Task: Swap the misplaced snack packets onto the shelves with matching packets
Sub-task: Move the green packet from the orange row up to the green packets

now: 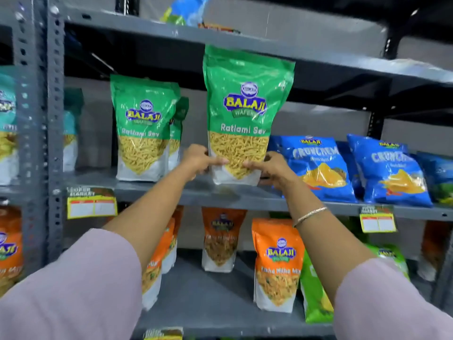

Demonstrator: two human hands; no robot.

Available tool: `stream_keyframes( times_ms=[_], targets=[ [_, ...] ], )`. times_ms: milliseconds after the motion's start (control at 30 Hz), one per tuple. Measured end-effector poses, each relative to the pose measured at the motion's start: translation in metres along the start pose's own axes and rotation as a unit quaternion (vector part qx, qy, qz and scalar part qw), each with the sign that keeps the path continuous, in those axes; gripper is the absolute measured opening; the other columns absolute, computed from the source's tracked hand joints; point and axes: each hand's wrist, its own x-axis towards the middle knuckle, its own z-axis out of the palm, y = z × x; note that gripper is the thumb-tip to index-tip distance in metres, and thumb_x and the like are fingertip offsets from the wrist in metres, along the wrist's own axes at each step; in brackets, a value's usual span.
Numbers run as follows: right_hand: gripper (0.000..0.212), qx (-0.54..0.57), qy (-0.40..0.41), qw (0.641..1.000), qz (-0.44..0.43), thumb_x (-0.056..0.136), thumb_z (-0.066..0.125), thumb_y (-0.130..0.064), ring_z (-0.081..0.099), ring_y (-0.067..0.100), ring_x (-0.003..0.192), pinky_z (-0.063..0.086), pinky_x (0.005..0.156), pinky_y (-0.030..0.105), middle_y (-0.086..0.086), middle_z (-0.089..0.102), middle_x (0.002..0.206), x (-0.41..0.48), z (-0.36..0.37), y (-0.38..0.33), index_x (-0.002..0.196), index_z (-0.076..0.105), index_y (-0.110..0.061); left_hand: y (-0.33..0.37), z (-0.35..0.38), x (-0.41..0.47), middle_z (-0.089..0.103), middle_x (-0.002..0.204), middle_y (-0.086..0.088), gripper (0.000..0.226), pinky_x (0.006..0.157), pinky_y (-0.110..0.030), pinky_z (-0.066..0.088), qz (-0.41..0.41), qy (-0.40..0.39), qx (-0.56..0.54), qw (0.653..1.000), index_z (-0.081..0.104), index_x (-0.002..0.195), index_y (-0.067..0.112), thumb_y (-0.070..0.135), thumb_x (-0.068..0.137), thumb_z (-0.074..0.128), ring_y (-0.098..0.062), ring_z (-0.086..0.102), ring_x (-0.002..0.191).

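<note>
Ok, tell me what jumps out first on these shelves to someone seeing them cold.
First the green Ratlami Sev packet, upright at the centre of the middle shelf, gripped near its base by the left hand and right hand. Another Ratlami Sev packet stands to its left, blue Crunchem packets lean to its right. Orange Tikha Mitha Mix packets fill the shelf below.

Behind the front Ratlami Sev pack [143,128], another green pack [181,114] mostly hides; price tag [91,203] print blurs; the orange pack [9,251] left of it is cut off.
</note>
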Motion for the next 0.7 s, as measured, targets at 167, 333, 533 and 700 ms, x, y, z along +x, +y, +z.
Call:
stream_keyframes(
  times_ms=[167, 333, 533, 700],
  targets=[
    [0.038, 0.019, -0.024, 0.999, 0.033, 0.067, 0.079, -0.011, 0.061, 0.029, 0.090, 0.055, 0.068, 0.044, 0.023, 0.064, 0.118, 0.026, 0.004, 0.009, 0.094, 0.052, -0.007, -0.005, 0.006, 0.026, 0.037, 0.061, -0.003, 0.046, 0.051, -0.028, 0.029, -0.024, -0.029, 0.007, 0.999, 0.039, 0.060, 0.014, 0.028, 0.064, 0.083, -0.013, 0.033, 0.053],
    [0.043, 0.024, -0.036, 0.997, 0.065, 0.066, 0.080, -0.010, 0.059, 0.033, 0.105, 0.054, 0.073, 0.045, 0.016, 0.061, 0.110, 0.052, 0.012, 0.024, 0.093, 0.047, -0.008, -0.022, 0.016, 0.046, 0.035, 0.058, -0.002, 0.053, 0.049, -0.026, 0.029, -0.053, -0.033, 0.000, 0.998, 0.031, 0.057, 0.015, 0.023, 0.066, 0.082, -0.013, 0.033, 0.052],
    [0.041, -0.002, -0.038, 0.996, 0.084, 0.065, 0.082, -0.017, 0.057, 0.030, 0.099, 0.051, 0.083, 0.045, 0.013, 0.059, 0.104, 0.079, 0.017, 0.049, 0.087, 0.047, -0.009, -0.046, 0.029, 0.063, 0.041, 0.069, -0.006, 0.052, 0.061, -0.033, 0.037, -0.080, -0.023, 0.012, 0.996, 0.032, 0.060, 0.015, 0.031, 0.066, 0.082, -0.018, 0.044, 0.069],
    [0.041, -0.021, -0.030, 0.997, 0.073, 0.068, 0.080, -0.025, 0.048, 0.014, 0.065, 0.048, 0.073, 0.038, 0.003, 0.051, 0.074, 0.088, 0.017, 0.059, 0.066, 0.040, -0.016, -0.049, 0.035, 0.071, 0.046, 0.070, -0.006, 0.051, 0.066, -0.035, 0.042, -0.086, -0.013, 0.022, 0.996, 0.035, 0.061, 0.014, 0.037, 0.067, 0.080, -0.020, 0.047, 0.069]
  ],
)
